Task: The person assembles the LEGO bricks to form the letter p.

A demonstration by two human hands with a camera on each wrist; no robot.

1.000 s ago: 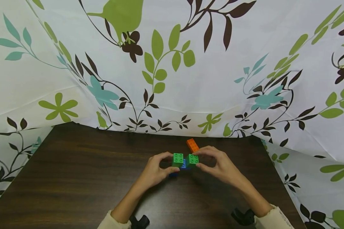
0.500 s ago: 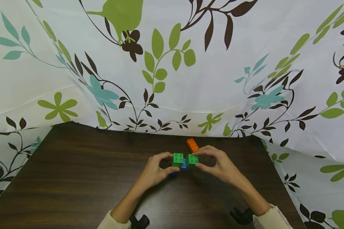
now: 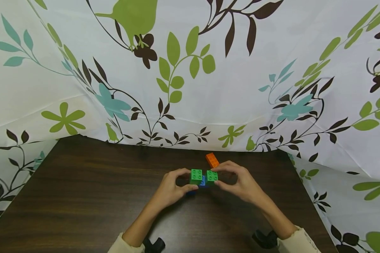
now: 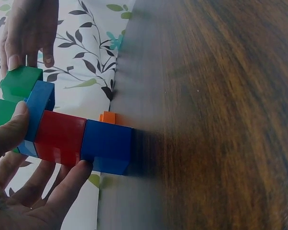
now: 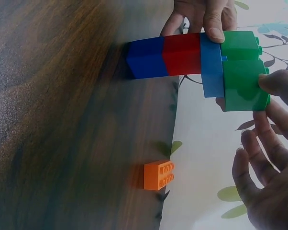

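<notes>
A stack of toy building bricks stands upright on the table between both hands. Its lowest piece is a dark blue brick (image 4: 106, 143), with a red brick (image 4: 61, 136) on top. Across that sits a longer, lighter blue brick (image 5: 212, 69), which carries two green bricks side by side. My left hand (image 3: 170, 188) holds the stack near its top, thumb in front at the lighter blue brick and the left green brick (image 3: 196, 176). Between thumb and fingertips, my right hand (image 3: 242, 181) pinches the right green brick (image 3: 212, 176), which sits on the lighter blue brick's other end.
An orange brick (image 3: 212, 160) lies behind the stack, close to the back edge of the dark wooden table (image 3: 82, 196). White cloth (image 3: 240, 91) with leaf and bird prints hangs behind the table and at its sides.
The right green brick has turned slightly and now lines up straighter with the left one. My right hand has shifted a little to the left with it; the left hand stays in place.
</notes>
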